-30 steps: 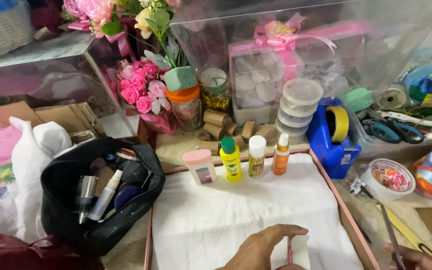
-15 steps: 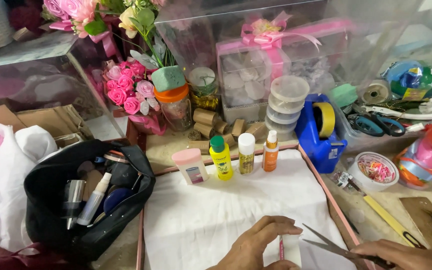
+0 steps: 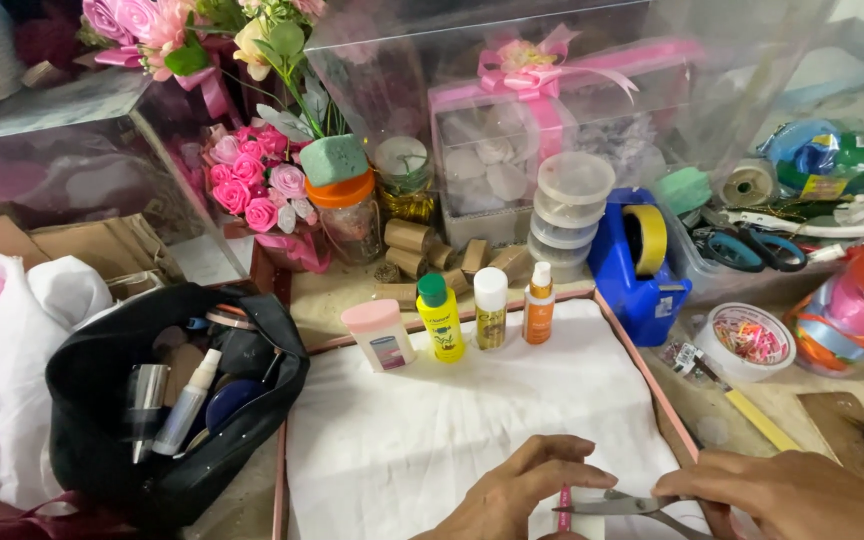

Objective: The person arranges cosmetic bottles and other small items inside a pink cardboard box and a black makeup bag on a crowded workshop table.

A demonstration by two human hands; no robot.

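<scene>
Looking down from the head camera, I see my left hand (image 3: 517, 492) resting on the white cloth (image 3: 452, 420) near the bottom edge of the view, its grip pinched together on a thin pink strip (image 3: 564, 497) that stands roughly upright between the fingertips. My right hand (image 3: 792, 492) comes in from the lower right with its grip clamped on a pair of metal scissors (image 3: 617, 506); the blades point left, and their tips lie right at the pink strip, though I cannot tell whether they touch it. The cloth lines a shallow pink-rimmed tray (image 3: 642, 350) on the tabletop. Along the tray's far edge four small bottles stand upright in a row: a squat pink-capped bottle (image 3: 378, 335), a yellow bottle with a green cap (image 3: 439, 318), a white-capped bottle (image 3: 490, 308) and an orange bottle (image 3: 539, 303). Left of the tray sits an open black pouch (image 3: 167, 400) holding tubes and compacts, with a white plastic bag (image 3: 32, 330) beside it. Behind the bottles lie cardboard rolls (image 3: 432, 255), a jar with an orange lid (image 3: 349, 215) and a stack of clear lidded tubs (image 3: 567, 215). A blue tape dispenser (image 3: 642, 265) with a yellow roll stands just right of the tray's far corner, and a round white tub of coloured bits (image 3: 747, 340) sits near it. Pink artificial roses (image 3: 252, 180) fill the back left.
</scene>
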